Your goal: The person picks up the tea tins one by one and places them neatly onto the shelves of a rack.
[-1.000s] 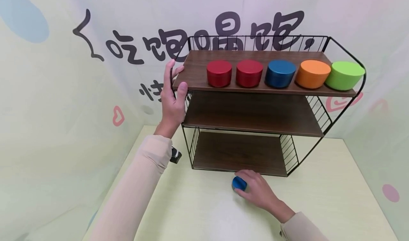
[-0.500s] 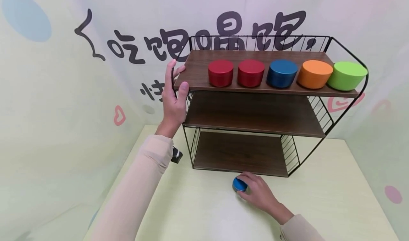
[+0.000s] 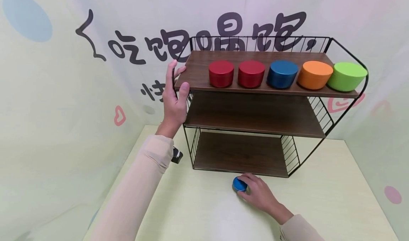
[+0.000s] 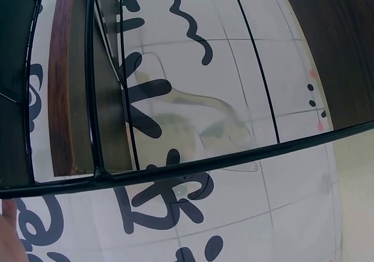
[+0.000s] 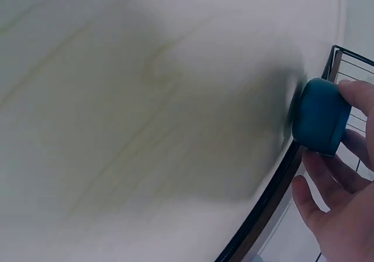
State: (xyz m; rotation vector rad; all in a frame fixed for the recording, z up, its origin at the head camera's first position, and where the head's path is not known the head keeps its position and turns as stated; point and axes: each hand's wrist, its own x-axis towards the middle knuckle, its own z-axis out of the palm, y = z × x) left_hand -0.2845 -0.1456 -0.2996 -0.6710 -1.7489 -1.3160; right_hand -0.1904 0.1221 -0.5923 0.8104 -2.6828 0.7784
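Note:
My left hand (image 3: 175, 102) grips the upper left side of a three-tier shelf rack (image 3: 252, 115) with dark wood boards and a black wire frame. Its thumb lies at the front corner of the top board. Only a sliver of that hand shows in the left wrist view, beside the black frame bar (image 4: 193, 169). Just in front of the bottom board, my right hand (image 3: 259, 195) pinches a small round blue tin (image 3: 239, 184) between thumb and fingers. The right wrist view shows the same tin (image 5: 320, 117) from the side, with fingertips on its edge.
Along the front of the top board stand two red tins (image 3: 221, 74), a blue tin (image 3: 282, 74), an orange tin (image 3: 314, 75) and a green tin (image 3: 347, 76). A small black object (image 3: 176, 155) lies left of the rack on the pale table (image 3: 204, 212). Printed cloth walls surround the table.
My right hand's fingers have drawn in around the small blue tin, which stays in nearly the same place. My left hand keeps its grip on the rack.

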